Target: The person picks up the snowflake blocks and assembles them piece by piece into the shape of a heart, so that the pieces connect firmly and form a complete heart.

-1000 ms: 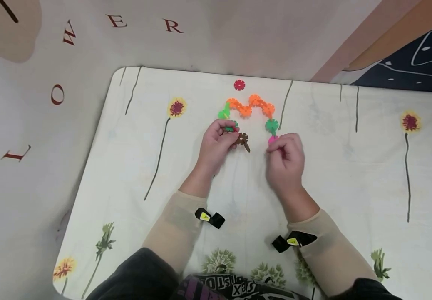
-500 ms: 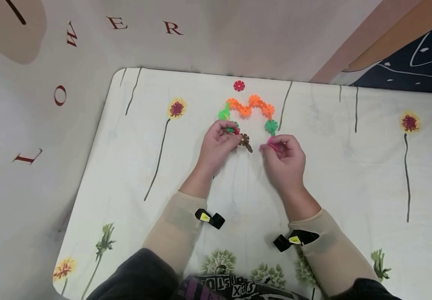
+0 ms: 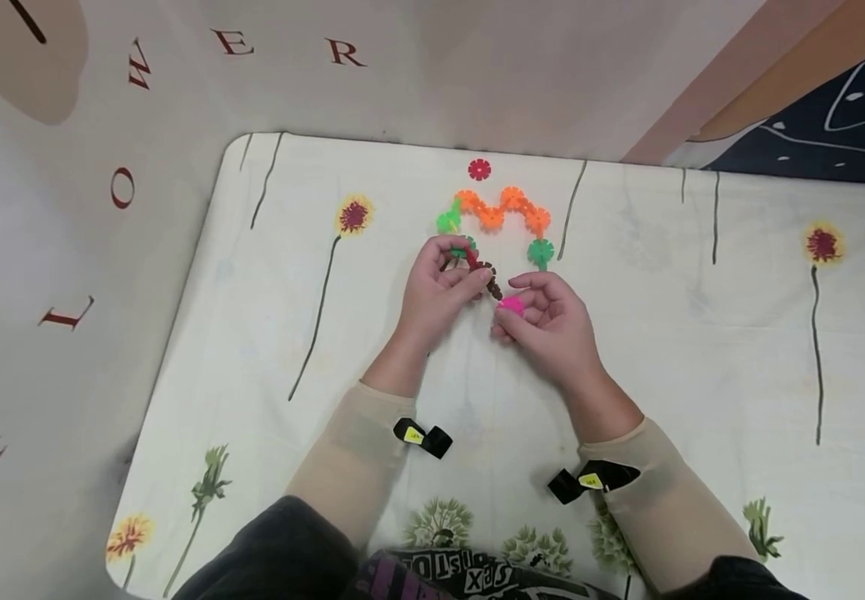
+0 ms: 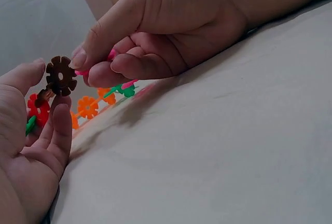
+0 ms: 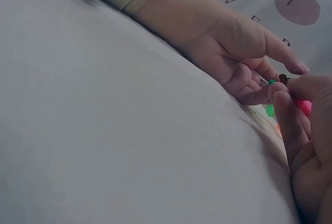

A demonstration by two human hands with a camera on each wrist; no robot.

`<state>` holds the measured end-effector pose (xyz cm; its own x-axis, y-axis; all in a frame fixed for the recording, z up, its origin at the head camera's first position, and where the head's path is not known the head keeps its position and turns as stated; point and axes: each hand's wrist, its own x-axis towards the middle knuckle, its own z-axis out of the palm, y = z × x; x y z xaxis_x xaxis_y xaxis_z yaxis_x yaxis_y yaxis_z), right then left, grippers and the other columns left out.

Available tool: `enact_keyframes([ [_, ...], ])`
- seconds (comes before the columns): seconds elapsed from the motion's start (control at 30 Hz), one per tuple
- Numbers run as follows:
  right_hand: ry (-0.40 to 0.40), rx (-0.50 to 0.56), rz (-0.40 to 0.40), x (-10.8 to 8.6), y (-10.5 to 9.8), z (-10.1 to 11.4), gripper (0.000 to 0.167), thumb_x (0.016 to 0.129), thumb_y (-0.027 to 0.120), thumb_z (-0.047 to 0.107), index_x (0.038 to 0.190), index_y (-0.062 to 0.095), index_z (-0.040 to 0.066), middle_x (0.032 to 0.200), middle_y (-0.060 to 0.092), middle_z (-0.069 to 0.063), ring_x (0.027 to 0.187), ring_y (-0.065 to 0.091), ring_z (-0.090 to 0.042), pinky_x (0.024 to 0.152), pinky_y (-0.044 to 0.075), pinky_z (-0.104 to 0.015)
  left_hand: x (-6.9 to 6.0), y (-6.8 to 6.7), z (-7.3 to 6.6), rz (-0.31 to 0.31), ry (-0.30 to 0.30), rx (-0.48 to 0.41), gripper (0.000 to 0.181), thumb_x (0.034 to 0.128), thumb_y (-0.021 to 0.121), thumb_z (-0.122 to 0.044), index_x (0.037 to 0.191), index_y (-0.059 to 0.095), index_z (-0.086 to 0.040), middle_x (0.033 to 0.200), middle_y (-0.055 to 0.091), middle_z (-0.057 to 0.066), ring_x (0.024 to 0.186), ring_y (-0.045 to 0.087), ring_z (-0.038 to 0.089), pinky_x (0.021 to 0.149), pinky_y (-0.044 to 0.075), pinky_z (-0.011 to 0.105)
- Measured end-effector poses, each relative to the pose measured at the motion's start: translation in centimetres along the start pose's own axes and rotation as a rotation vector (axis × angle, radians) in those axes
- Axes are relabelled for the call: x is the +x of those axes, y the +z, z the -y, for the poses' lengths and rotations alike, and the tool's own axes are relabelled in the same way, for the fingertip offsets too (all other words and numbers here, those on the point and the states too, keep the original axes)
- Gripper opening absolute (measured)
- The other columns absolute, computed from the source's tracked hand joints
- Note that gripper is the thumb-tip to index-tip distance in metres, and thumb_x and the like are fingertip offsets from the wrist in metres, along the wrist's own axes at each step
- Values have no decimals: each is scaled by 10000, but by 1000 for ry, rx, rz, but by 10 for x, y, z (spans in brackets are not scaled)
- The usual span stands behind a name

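Observation:
My left hand (image 3: 436, 287) pinches brown snowflake discs (image 4: 61, 76) between thumb and fingers. A red snowflake disc (image 4: 39, 110) and a green one (image 3: 464, 247) sit beside the brown pair, partly covered by the fingers. My right hand (image 3: 552, 329) pinches a pink snowflake disc (image 3: 511, 306) at the end of the brown discs; whether they interlock I cannot tell. Above the hands runs a linked chain of orange discs (image 3: 491, 218), with light green ones (image 3: 448, 221) on the left and dark green ones (image 3: 541, 252) on the right. Another pink disc (image 4: 129, 84) shows by the green end.
A single red snowflake disc (image 3: 479, 169) lies near the far edge of the table, beyond the chain. The table wears a white cloth (image 3: 702, 358) printed with flowers. A pale wall or curtain with letters (image 3: 346, 52) rises behind it.
My right hand has moved left and slightly nearer the body, bringing the pink disc up to the brown ones. The brown discs have turned a little in my left hand, which stays in place.

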<state>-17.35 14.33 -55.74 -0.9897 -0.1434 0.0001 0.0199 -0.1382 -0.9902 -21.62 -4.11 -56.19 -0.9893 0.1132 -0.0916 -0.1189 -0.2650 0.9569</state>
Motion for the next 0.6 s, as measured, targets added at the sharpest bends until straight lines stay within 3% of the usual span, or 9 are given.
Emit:
enact_keyframes([
  [0.13, 28, -13, 9, 1, 0, 1, 421, 907, 722, -170, 1288, 549, -120, 906, 710, -82, 716, 767, -227, 655, 638, -336, 0, 0, -1, 2, -10, 15, 434, 955, 747, 68, 1317, 534, -44, 1208, 567, 84, 874, 709, 180, 727, 578, 252],
  [0.33, 59, -79, 34, 1, 1, 4, 403, 923, 748, -120, 1284, 577, -60, 939, 693, -186, 736, 772, -222, 670, 640, -338, 0, 0, 0, 14, -8, 2, 449, 934, 745, 96, 1304, 529, -42, 1240, 557, 88, 921, 708, 202, 795, 593, 252],
  [0.47, 65, -63, 25, 1, 2, 3, 381, 932, 732, -121, 1273, 568, -84, 945, 683, -234, 742, 773, -223, 677, 642, -345, 1, -1, 1, 14, -4, -20, 450, 927, 724, 125, 1300, 521, -25, 1240, 556, 80, 946, 703, 192, 842, 600, 262],
  [0.6, 66, -25, 10, 1, 3, 3, 343, 932, 721, -132, 1231, 558, -92, 923, 688, -182, 731, 768, -215, 669, 642, -344, 1, 0, 1, 9, -5, -39, 451, 923, 721, 135, 1296, 521, -21, 1255, 558, 75, 950, 697, 192, 852, 600, 263],
])
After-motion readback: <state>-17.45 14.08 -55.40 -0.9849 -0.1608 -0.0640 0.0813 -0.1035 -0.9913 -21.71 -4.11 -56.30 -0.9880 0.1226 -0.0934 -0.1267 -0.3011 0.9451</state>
